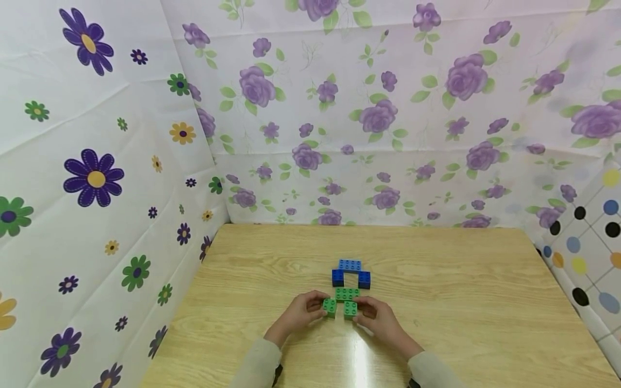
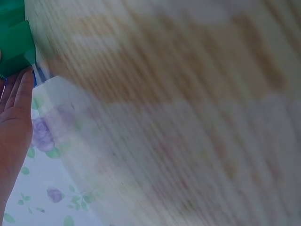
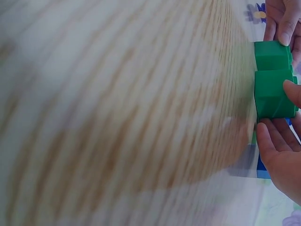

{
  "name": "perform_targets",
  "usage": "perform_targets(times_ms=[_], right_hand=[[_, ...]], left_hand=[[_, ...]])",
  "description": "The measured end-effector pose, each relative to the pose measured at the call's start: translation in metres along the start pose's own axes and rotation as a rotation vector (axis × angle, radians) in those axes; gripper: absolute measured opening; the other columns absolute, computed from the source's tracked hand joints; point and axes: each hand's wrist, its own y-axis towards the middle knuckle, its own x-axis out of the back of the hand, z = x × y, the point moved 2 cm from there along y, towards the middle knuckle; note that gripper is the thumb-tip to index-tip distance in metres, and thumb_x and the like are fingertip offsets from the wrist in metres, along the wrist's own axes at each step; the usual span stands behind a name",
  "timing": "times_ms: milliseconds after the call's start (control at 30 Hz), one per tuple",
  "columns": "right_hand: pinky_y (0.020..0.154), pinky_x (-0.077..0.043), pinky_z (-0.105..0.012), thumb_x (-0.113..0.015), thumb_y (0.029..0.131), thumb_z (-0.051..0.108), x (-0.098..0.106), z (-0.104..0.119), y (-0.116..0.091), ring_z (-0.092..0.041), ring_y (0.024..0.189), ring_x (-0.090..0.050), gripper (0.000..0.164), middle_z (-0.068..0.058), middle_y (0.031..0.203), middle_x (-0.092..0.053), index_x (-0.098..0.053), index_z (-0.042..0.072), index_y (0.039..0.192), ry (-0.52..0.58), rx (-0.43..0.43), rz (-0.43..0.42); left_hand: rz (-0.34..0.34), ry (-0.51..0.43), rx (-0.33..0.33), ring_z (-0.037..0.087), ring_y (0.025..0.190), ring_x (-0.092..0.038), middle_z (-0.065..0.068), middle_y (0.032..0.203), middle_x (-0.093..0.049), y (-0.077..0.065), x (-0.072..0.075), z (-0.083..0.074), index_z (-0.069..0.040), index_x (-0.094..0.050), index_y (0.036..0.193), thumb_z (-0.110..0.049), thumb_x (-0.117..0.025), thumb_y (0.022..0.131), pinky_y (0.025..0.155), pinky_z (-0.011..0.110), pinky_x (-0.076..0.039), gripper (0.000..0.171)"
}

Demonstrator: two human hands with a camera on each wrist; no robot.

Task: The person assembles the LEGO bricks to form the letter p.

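**The left hand (image 1: pixel 303 311) and the right hand (image 1: pixel 380 320) each gripped a brick near the long green brick (image 1: pixel 347 293)**

Far to the left of the long green brick hung a white cloth with daisies (image 1: pixel 94 179), which had flowers in purple, green and yellow. Nearer, and also on the left, a pale left sleeve (image 1: pixel 259 364) reached in. From it came the left hand, which pinched the left small green brick (image 1: pixel 329 307) between thumb and fingers. This brick stood at the front left corner of the long green brick, slightly turned; whether the two touched, I could not tell.

Behind the long green brick, a little to its left, was the left dark blue brick (image 1: pixel 337 278). Straight behind, and farther, lay the light blue brick (image 1: pixel 350 265), and farther still a white cloth with purple roses (image 1: pixel 378 116) hung at the back edge of the wooden table (image 1: pixel 456 275).

Directly in front of the long green brick was the right small green brick (image 1: pixel 350 310), with a narrow gap between it and its left neighbour. The right hand held it by the right side; the right wrist view showed the thumb on one face and the fingers at the other side. Behind the long green brick and to its right was the right dark blue brick (image 1: pixel 364 279). In front and to the right came the pale right sleeve (image 1: pixel 434 369), and far right stood a white cloth with coloured dots (image 1: pixel 579 265).
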Motion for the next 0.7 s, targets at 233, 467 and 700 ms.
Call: perform_targets(times_ms=[233, 467, 700], right_hand=[[0.096, -0.05, -0.046, -0.069, 0.087, -0.001, -0.0011, -0.004, 0.0015, -0.039, 0.116, -0.055, 0.042, -0.025, 0.127, -0.056, -0.056, -0.006, 0.127, 0.014, 0.019, 0.003], [0.097, -0.05, -0.038, -0.073, 0.085, 0.007, -0.0002, -0.0002, 0.0008, -0.034, 0.117, -0.056, 0.045, -0.02, 0.127, -0.057, -0.058, -0.001, 0.127, 0.026, 0.009, -0.006], [0.098, -0.05, -0.038, -0.074, 0.085, 0.006, -0.0007, -0.0023, 0.001, -0.035, 0.117, -0.055, 0.047, -0.02, 0.127, -0.057, -0.056, -0.002, 0.128, 0.039, -0.01, -0.007]], left_hand=[[0.014, -0.013, -0.008, 0.028, 0.123, -0.053, 0.011, 0.127, -0.058, 0.0, 0.0001, -0.0001, -0.002, -0.057, 0.128, -0.007, -0.066, 0.092, 0.103, 0.037, -0.046, 0.038], [0.031, 0.001, -0.011, 0.03, 0.126, -0.05, 0.013, 0.13, -0.056, -0.0023, 0.0008, -0.0014, -0.001, -0.054, 0.131, -0.005, -0.064, 0.092, 0.105, 0.036, -0.044, 0.04], [0.017, 0.014, -0.021, 0.032, 0.123, -0.052, 0.013, 0.125, -0.058, -0.0032, 0.0012, -0.0008, -0.003, -0.056, 0.126, -0.006, -0.065, 0.092, 0.103, 0.036, -0.046, 0.036]])
